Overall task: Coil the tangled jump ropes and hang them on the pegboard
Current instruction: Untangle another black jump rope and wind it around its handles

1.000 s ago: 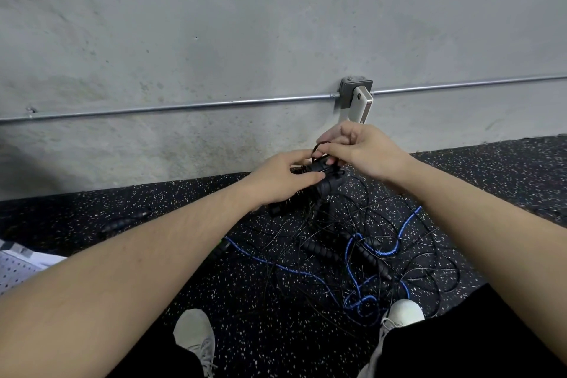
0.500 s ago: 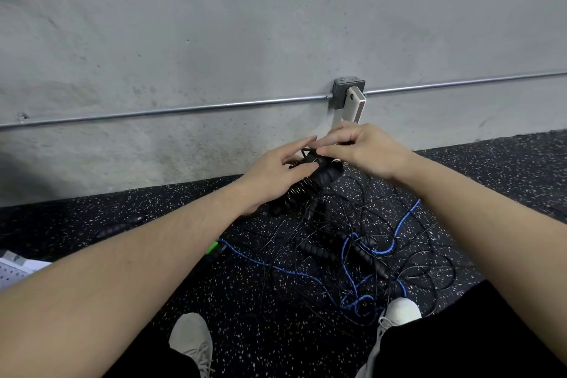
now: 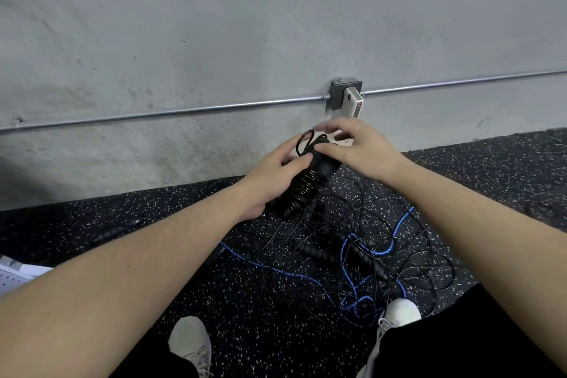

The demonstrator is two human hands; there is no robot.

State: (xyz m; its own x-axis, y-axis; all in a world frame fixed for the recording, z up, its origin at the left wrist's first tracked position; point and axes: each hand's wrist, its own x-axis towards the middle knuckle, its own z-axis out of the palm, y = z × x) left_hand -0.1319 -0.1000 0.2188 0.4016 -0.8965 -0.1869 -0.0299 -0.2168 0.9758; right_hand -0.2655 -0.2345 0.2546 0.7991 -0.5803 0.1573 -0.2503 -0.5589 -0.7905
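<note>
Tangled black and blue jump ropes (image 3: pixel 352 255) sprawl across the speckled black rubber floor (image 3: pixel 153 224) below a grey concrete wall (image 3: pixel 214 40). Left hand (image 3: pixel 270 181) grips a black ribbed handle bundle (image 3: pixel 310 184), fingers curled round it. Right hand (image 3: pixel 359 150) pinches the thin black cord loop (image 3: pixel 305 139) at its top.

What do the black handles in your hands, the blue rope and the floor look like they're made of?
Black handles: ribbed, matte, probably foam or rubber; left hand holds them while right hand pinches the thin cord at the top. Blue rope: woven pattern with dark flecks suggests braided fabric, possibly over a core. Floor: black with white specks, looks like rubber gym matting.
</note>
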